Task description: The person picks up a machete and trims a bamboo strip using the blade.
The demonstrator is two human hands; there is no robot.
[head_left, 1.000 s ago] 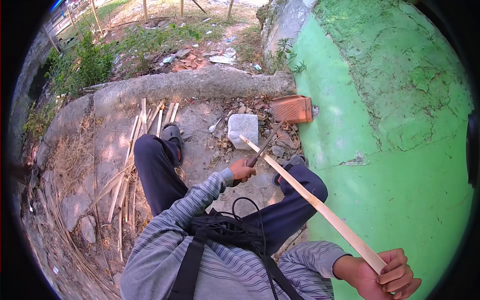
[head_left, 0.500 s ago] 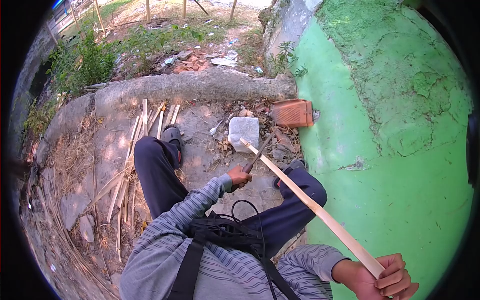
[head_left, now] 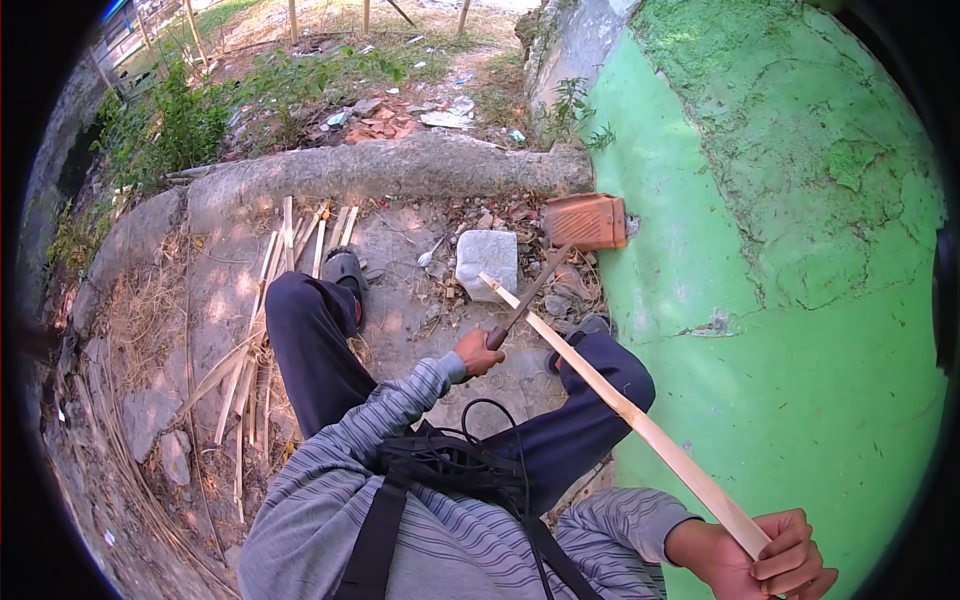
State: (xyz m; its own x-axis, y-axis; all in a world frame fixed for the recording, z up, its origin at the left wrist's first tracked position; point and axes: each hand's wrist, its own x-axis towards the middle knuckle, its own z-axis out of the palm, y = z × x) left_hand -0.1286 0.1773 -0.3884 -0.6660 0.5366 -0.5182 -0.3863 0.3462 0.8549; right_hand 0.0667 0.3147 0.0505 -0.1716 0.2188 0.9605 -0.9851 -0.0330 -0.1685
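My left hand (head_left: pixel 480 352) is closed round the dark handle of a knife (head_left: pixel 543 288). Its long blade points up and to the right and crosses a pale wooden strip (head_left: pixel 670 455) near the far end. The lower end of this strip is gripped in my right hand (head_left: pixel 780 560), at the bottom right. The strip runs diagonally over my right knee, and its tip lies over the near edge of a whitish stone block (head_left: pixel 487 262).
Several thin wooden strips (head_left: pixel 240 385) lie on the ground left of my left leg. An orange hollow brick (head_left: pixel 587 221) rests against the green wall (head_left: pixel 780 400). A low concrete kerb (head_left: pixel 390 168) runs across beyond my feet. A black cable (head_left: pixel 520 440) hangs at my waist.
The knife has shifted along the strip, back toward me and then slightly away again, with its blade angle changing a little. My right hand and the strip have barely moved.
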